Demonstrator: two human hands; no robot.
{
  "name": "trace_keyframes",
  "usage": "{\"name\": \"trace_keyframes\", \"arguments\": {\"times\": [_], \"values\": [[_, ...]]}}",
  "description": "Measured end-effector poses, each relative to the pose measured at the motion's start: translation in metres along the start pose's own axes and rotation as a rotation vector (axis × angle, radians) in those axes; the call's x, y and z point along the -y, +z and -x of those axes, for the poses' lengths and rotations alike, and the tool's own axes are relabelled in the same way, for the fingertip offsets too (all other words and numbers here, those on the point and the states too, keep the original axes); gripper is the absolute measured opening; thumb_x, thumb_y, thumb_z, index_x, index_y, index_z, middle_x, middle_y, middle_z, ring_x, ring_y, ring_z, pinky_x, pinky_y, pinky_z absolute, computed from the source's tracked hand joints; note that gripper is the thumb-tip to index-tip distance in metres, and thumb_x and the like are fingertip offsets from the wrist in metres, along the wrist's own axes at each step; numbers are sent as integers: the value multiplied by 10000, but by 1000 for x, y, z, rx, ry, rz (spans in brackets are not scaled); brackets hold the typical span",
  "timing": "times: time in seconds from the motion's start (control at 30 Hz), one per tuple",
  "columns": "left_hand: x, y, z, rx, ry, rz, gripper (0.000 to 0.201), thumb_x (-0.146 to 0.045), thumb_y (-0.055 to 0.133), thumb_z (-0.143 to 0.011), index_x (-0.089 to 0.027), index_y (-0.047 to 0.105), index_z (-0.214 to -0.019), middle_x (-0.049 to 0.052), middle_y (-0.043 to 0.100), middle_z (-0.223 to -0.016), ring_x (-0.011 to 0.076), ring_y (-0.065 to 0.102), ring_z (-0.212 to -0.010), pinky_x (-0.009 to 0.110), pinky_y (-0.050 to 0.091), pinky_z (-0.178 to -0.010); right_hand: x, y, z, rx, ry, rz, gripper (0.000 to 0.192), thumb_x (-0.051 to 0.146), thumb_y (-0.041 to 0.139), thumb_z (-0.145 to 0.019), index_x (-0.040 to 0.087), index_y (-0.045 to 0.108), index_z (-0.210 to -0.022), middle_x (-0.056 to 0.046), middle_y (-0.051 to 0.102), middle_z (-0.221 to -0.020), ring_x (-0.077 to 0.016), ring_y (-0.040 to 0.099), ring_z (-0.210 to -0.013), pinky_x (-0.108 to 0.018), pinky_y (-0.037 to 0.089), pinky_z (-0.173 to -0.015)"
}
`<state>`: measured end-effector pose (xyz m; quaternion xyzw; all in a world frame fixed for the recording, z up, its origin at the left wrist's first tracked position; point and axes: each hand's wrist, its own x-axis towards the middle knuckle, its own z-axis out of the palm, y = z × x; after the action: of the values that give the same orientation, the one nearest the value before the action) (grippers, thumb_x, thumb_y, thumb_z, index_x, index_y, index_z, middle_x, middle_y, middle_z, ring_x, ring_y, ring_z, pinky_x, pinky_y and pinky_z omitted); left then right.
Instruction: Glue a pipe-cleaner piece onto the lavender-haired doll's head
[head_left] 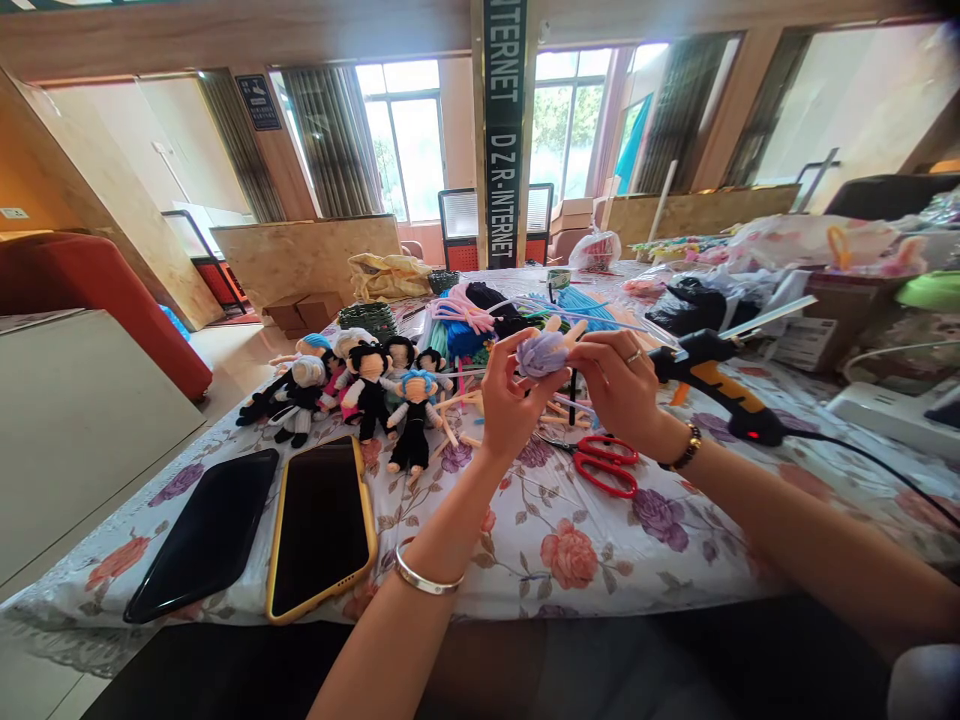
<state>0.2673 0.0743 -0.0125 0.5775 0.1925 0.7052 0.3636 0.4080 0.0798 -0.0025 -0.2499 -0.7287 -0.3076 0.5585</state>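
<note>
A small lavender fuzzy piece (541,355), wound from pipe cleaner with pale peach ends sticking up, is held above the table between both hands. My left hand (510,390) pinches it from the left and below, wearing a silver bangle on the wrist. From the right, the fingers of my right hand (619,390) close on its edge near the peach ends. Red-handled scissors (606,465) lie on the cloth just under my right hand. Beyond that hand stands a black and orange glue gun (720,385) with a red light lit.
Several small dolls (367,390) sit left of the hands. Two phones, one black (206,535) and one yellow-cased (322,530), lie at the front left. Bundles of coloured pipe cleaners (469,315) lie behind. A white power strip (892,425) and cardboard box (821,320) are at right.
</note>
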Motion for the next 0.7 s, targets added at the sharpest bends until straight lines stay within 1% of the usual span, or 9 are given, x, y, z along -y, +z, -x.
{"name": "trace_keyframes", "arguments": {"times": [0.23,0.43,0.53,0.7], "values": [[2,-1,-1,-20,33,-36,496,-299,798,-598,-253,585,-1044,23,582,-1073,128,579,-911,251,519,-767,3,-2,-2,-16,8,19,126,98,515,-871,219,547,-881,-26,620,-842,-147,561,-769,-283,467,-711],[3,-2,0,-19,41,-96,489,-320,773,-637,-259,590,-1087,32,574,-1095,129,567,-922,235,522,-749,3,-7,-15,-57,143,-33,132,124,499,-875,219,569,-816,-25,607,-816,-143,571,-761,-286,463,-681],[3,-3,0,-14,35,-96,490,-296,769,-644,-266,591,-1099,34,569,-1115,130,557,-941,233,516,-755,2,-9,-19,-27,161,-50,139,152,506,-869,225,593,-788,-31,596,-848,-138,570,-740,-294,468,-662],[4,-4,0,-10,15,-98,517,-288,777,-633,-274,587,-1113,41,566,-1140,139,552,-958,245,514,-761,0,-6,-15,12,154,-19,167,168,486,-879,234,607,-786,-32,582,-917,-131,556,-765,-300,481,-674]]}}
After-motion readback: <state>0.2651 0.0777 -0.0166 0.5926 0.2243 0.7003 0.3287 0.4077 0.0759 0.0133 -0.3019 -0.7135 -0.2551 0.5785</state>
